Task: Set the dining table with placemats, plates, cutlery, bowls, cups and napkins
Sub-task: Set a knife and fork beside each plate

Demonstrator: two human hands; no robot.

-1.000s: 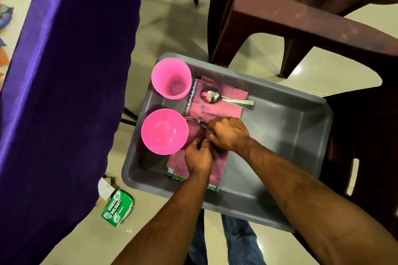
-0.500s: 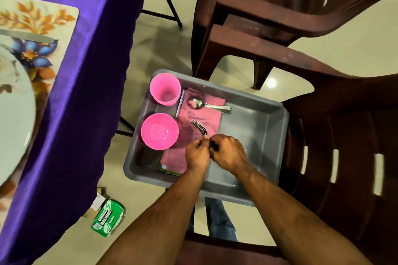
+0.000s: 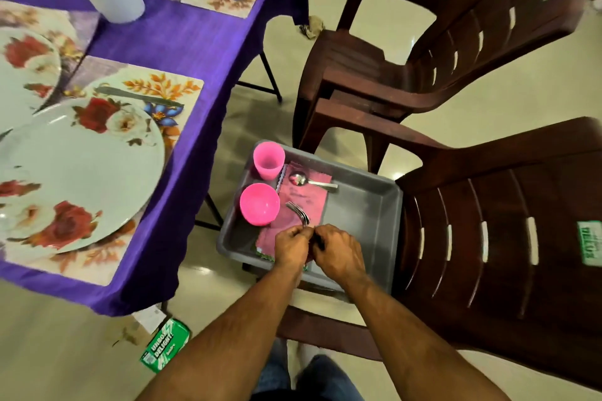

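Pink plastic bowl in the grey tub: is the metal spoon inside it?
No. The metal spoon lies on the pink cloth napkin, apart from the pink plastic bowl.

Both bare forearms reaching forward and down, converging. Left hand (image 3: 291, 246) and right hand (image 3: 338, 252) side by side, knuckles up, fingers curled, fingertips meeting, pinching thin metal fork handles (image 3: 301, 216).

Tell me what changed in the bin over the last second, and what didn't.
Both hands, left hand and right hand, have lifted the forks by the handles off the pink napkin, tines now raised. Unchanged: spoon on the napkin, pink cup and pink bowl in the grey bin.
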